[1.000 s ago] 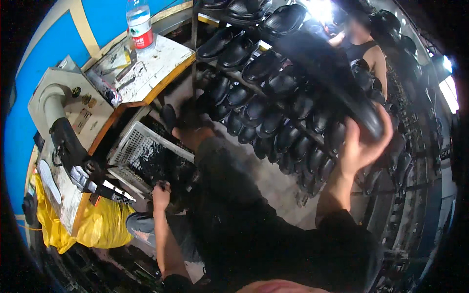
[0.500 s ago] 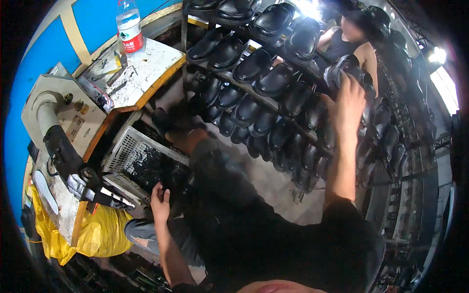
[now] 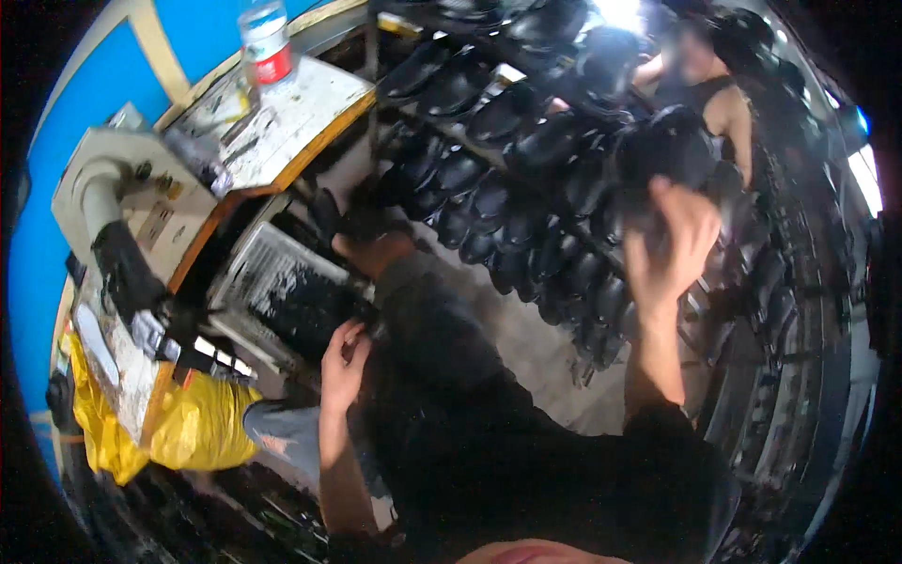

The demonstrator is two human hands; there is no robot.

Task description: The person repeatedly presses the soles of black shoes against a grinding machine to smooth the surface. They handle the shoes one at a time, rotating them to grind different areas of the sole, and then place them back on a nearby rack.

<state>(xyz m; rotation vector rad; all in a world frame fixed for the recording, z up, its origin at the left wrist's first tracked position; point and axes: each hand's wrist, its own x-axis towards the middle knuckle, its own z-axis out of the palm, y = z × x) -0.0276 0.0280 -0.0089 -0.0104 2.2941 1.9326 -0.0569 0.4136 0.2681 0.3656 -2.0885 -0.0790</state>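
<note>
At the right, my right hand is raised to the rack, its fingers bent at the lower edge of a black shoe. Motion blur softens this grip, but the fingers appear closed on the shoe. My left hand hangs low at the left of my black-clad body, near a pale plastic basket with dark scraps inside. Its fingers are loosely curled and apart, with nothing seen in them. Several rows of black shoes fill the rack ahead.
A worktable at upper left bears a bottle and small tools. Nearer stands a machine with a pale post, beside a yellow sack. Another person is behind the rack at upper right.
My right hand has come lower and nearer, and the shoe by its fingers looks larger. My left hand has shifted right, toward my body. The whole view has swung slightly.
</note>
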